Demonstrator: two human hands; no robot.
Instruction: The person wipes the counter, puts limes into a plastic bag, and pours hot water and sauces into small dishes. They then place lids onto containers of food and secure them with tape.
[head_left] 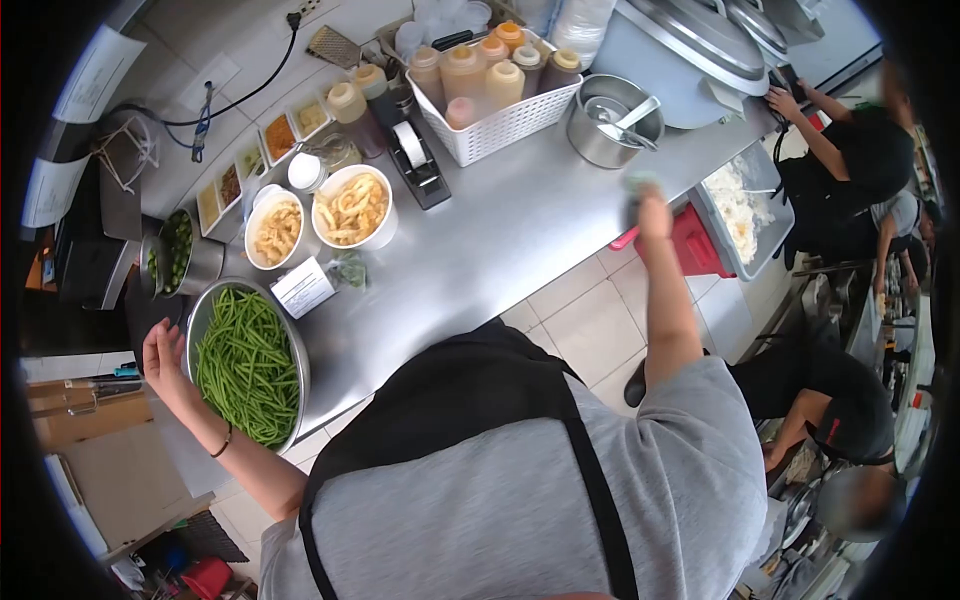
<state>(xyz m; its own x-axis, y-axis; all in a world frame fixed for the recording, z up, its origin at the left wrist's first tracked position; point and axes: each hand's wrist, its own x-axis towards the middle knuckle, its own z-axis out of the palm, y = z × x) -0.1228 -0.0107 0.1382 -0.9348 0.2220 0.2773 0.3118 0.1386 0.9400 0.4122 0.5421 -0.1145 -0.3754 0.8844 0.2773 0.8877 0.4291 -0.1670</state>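
My left hand [165,358] is raised just beside the left rim of a metal bowl [304,385] of green beans [245,360]. Its fingers are loosely bent and somewhat apart, with nothing visible in them. My right arm stretches out to the far right of the steel counter. There my right hand [654,215] is closed around a small, dark and pale-green thing [635,190], too blurred to name. A metal pot [590,145] with utensils in it stands just beyond that hand. Near the bowl, a printed white label [303,288] lies beside a small bag of greens [350,270].
Two white tubs [390,228] of pale strips, a tape dispenser [425,180] and a white basket [490,140] of sauce bottles line the counter [480,235]. A grey bin [760,265] of white food sits past the right edge. Other people [850,150] work at the right.
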